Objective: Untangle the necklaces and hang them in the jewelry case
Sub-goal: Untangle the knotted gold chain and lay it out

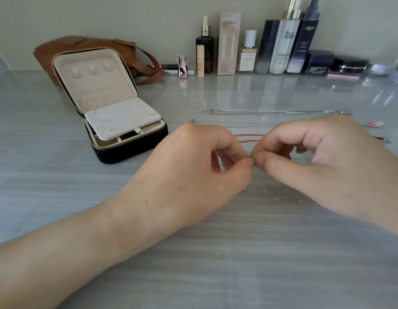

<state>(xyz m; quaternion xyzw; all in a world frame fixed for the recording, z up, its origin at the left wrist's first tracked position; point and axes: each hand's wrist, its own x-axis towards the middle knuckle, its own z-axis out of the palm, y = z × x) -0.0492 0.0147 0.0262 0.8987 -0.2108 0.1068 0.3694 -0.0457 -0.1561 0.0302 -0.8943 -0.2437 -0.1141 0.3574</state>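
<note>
Grey stone tabletop; a brown bag and cosmetic bottles line the back wall; the open jewelry case stands left, lid upright. A silver chain, a thinner chain and a red cord lie straight, left to right, partly hidden behind the left hand and right hand; both pinch one fine chain between thumb and forefinger, its slack on the table beneath.

My left hand and right hand meet over the table, pinching a small metal piece. Behind them lie a cord necklace, then a near chain and a far chain. The jewelry case stands left, a handbag behind it.
</note>
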